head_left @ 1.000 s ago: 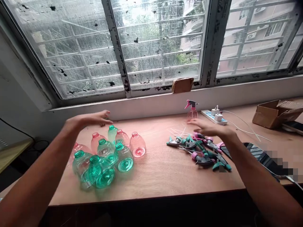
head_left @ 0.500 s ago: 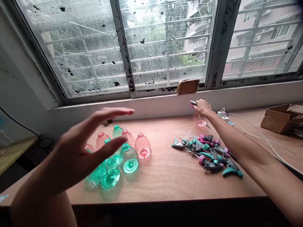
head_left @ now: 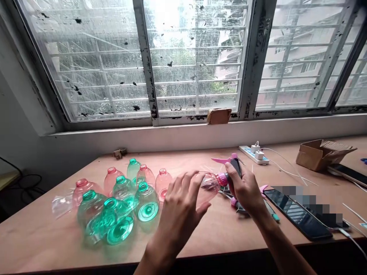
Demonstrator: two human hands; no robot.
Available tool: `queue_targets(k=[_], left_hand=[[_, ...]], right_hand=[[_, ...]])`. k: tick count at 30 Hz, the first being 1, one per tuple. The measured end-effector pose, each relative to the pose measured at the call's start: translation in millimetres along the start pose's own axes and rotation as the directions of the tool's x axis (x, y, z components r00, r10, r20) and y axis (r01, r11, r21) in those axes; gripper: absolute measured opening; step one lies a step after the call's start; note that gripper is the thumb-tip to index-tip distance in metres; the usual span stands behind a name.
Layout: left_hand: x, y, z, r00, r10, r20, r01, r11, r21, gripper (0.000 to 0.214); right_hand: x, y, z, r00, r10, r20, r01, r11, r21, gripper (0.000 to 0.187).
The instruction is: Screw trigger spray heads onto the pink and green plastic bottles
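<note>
A pink spray bottle (head_left: 210, 184) lies on its side above the wooden table (head_left: 223, 229), held between both hands. My right hand (head_left: 243, 189) is closed around its pink and grey trigger head (head_left: 229, 162). My left hand (head_left: 179, 204) wraps its fingers round the clear pink body. To the left lies a cluster of several empty green bottles (head_left: 146, 200) and pink bottles (head_left: 110, 179) without heads. A pile of loose trigger heads (head_left: 268, 208) is mostly hidden behind my right hand.
A black phone (head_left: 296, 214) lies right of my right hand, a second one beyond it. A white power strip (head_left: 254, 154) with chargers and cables sits by the wall. A cardboard box (head_left: 318, 152) stands at the far right. The window sill runs along the back.
My right hand has brought the pink spray bottle from the back of the table to the front centre. My left hand came down and closed on the bottle's body.
</note>
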State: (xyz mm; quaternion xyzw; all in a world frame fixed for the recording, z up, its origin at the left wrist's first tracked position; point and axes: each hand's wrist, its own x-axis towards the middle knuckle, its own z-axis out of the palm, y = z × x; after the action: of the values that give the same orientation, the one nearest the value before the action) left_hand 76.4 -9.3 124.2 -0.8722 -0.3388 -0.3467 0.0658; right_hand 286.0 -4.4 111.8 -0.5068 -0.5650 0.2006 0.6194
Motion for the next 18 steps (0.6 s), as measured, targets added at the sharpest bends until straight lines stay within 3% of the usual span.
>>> queue_targets(k=[3, 6, 8, 11, 13, 15, 17, 18], left_hand=[[-5.6, -7.2, -7.6, 0.996, -0.063, 0.065, 0.072, 0.987, -0.143, 0.078], [-11.2, -22.4, -23.3, 0.930, 0.001, 0.367, 0.181, 0.868, -0.463, 0.077], [-13.7, -31.4, -35.1, 0.858, 0.083, 0.507, 0.274, 0.761, -0.588, 0.068], [-14.2, -39.0, -51.7, 0.767, 0.101, 0.633, 0.403, 0.692, -0.599, 0.060], [-12.6, -41.3, -59.9, 0.710, 0.129, 0.693, 0.443, 0.683, -0.581, 0.064], [-11.0, -44.2, -65.1, 0.652, 0.214, 0.728, 0.474, 0.635, -0.611, 0.072], [-11.8, -50.4, -68.5, 0.588, 0.327, 0.740, 0.497, 0.577, -0.648, 0.078], [-13.9, -55.1, -70.0, 0.586, 0.351, 0.731, 0.481, 0.575, -0.662, 0.080]], right_hand=[[-12.6, -4.5, 3.1, 0.998, -0.011, 0.066, 0.008, 0.999, 0.051, 0.037], [-19.0, -9.7, -9.9, 0.949, -0.225, 0.222, 0.230, 0.973, 0.005, 0.028], [-21.3, -15.5, -24.1, 0.851, -0.382, 0.359, 0.399, 0.916, 0.030, 0.022], [-24.0, -28.0, -43.1, 0.650, -0.563, 0.510, 0.582, 0.801, 0.142, 0.017], [-27.7, -36.2, -52.3, 0.582, -0.618, 0.528, 0.670, 0.732, 0.119, 0.018], [-33.2, -41.6, -61.4, 0.596, -0.631, 0.496, 0.712, 0.701, 0.037, 0.016], [-38.6, -43.2, -73.0, 0.646, -0.622, 0.442, 0.711, 0.702, -0.051, 0.017], [-40.4, -42.7, -79.8, 0.673, -0.608, 0.422, 0.700, 0.708, -0.096, 0.021]])
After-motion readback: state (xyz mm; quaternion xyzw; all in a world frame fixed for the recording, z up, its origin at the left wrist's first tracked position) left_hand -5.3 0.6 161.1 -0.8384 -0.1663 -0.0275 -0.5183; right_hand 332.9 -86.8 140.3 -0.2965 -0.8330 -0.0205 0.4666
